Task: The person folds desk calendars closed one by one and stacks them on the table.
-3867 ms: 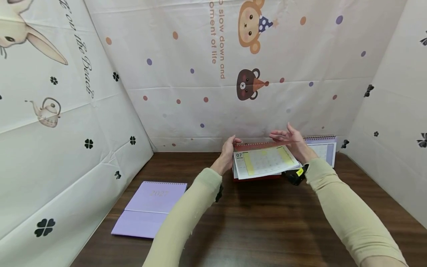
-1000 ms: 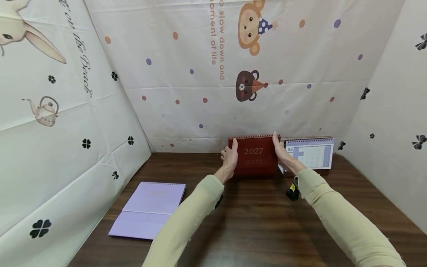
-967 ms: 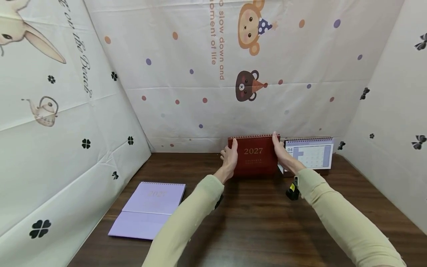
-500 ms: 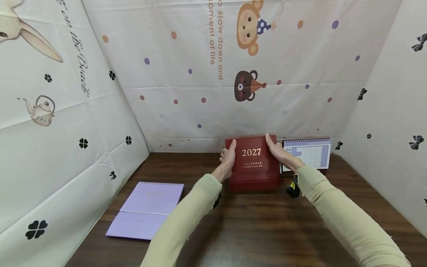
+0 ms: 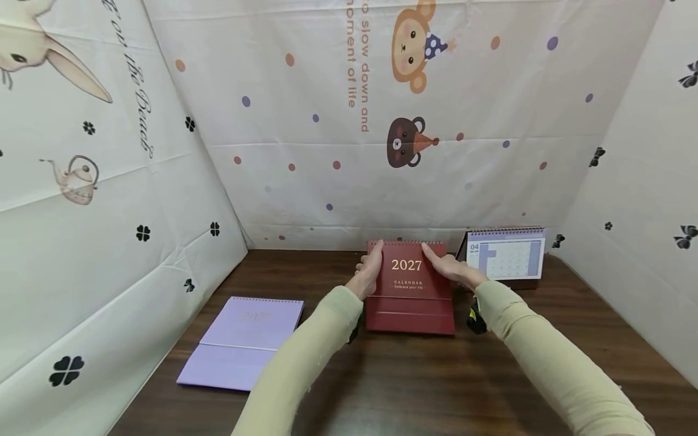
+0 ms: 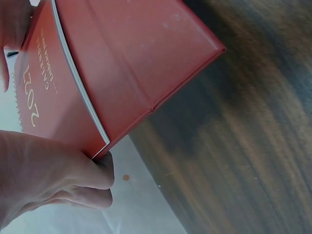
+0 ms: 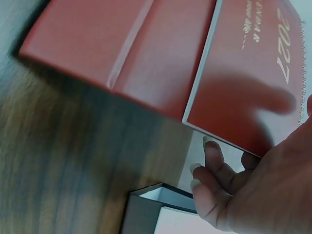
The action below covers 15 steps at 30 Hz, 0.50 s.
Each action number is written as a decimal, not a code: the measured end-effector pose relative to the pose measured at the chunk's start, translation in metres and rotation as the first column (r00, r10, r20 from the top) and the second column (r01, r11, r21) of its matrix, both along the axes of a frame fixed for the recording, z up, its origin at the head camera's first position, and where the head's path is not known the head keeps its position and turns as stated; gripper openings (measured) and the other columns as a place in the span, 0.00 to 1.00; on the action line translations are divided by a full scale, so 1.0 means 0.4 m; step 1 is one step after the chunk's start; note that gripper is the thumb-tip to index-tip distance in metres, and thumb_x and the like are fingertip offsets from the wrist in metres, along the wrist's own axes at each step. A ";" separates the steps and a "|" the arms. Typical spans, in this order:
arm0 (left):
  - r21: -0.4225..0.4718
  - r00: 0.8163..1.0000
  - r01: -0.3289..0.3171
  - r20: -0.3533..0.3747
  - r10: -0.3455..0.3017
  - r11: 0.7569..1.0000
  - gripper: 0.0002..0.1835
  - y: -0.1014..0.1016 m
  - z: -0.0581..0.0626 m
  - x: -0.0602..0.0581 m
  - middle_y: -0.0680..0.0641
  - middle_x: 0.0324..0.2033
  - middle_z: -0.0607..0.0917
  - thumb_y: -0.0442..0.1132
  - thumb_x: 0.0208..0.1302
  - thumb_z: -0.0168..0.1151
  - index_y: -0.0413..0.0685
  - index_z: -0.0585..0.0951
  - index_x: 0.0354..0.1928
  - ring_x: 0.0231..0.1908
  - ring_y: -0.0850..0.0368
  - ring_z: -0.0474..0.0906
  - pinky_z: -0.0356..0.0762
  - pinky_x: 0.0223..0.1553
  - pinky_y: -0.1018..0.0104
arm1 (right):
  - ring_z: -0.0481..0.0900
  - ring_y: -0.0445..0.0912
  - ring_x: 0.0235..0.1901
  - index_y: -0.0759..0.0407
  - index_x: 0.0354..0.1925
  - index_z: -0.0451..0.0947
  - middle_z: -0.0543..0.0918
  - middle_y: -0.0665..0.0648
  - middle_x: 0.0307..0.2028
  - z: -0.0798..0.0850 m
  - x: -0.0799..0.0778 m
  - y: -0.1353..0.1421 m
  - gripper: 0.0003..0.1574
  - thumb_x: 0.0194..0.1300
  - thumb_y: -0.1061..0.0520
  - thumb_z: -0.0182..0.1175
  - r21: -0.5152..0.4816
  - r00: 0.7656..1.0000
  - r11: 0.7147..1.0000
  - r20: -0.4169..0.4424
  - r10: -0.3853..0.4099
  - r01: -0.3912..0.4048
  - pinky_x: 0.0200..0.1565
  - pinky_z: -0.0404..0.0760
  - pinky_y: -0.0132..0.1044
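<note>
A red desk calendar (image 5: 409,312) marked 2027 leans back between both hands in the head view, its cover and lower front flap facing me. My left hand (image 5: 369,272) grips its left edge, thumb on the front near the spiral binding. At the upper right edge, my right hand (image 5: 449,268) lays its thumb on the cover with the fingers bent behind. The left wrist view shows the left fingers (image 6: 92,183) curled at the side of the cover. In the right wrist view, the fingertips (image 7: 209,151) come around the cover's edge beside the page block.
A purple 2027 calendar (image 5: 242,339) lies at the left of the dark wooden table (image 5: 414,387). Back right, a standing calendar (image 5: 507,260) shows a white and lilac month page. Patterned white cloth (image 5: 305,181) walls the back and sides.
The red calendar's July page was showing earlier; now the red cover faces front. Over the last second, both hands have lowered its top and the base flap has come forward toward me.
</note>
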<state>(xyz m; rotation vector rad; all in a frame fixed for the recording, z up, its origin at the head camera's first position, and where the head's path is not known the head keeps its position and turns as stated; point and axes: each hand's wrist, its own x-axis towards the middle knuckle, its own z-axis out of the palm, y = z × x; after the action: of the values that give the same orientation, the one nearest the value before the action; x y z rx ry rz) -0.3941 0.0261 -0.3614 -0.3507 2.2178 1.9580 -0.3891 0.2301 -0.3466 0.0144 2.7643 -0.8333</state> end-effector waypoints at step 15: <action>-0.077 0.988 -0.150 -0.054 0.146 0.986 0.47 0.028 -0.051 0.004 0.34 0.66 0.41 0.67 0.58 0.40 0.43 0.41 0.69 0.65 0.40 0.37 0.40 0.64 0.46 | 0.45 0.71 0.63 0.75 0.65 0.45 0.44 0.78 0.65 -0.059 -0.003 -0.012 0.66 0.55 0.20 0.19 0.059 1.000 0.998 0.006 -0.016 0.016 0.61 0.48 0.61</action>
<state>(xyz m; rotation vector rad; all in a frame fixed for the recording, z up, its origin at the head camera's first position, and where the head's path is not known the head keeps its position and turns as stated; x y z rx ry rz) -0.3926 0.0373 -0.3819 -0.4979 2.3698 1.9720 -0.3903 0.2253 -0.3701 0.0501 2.7855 -0.7547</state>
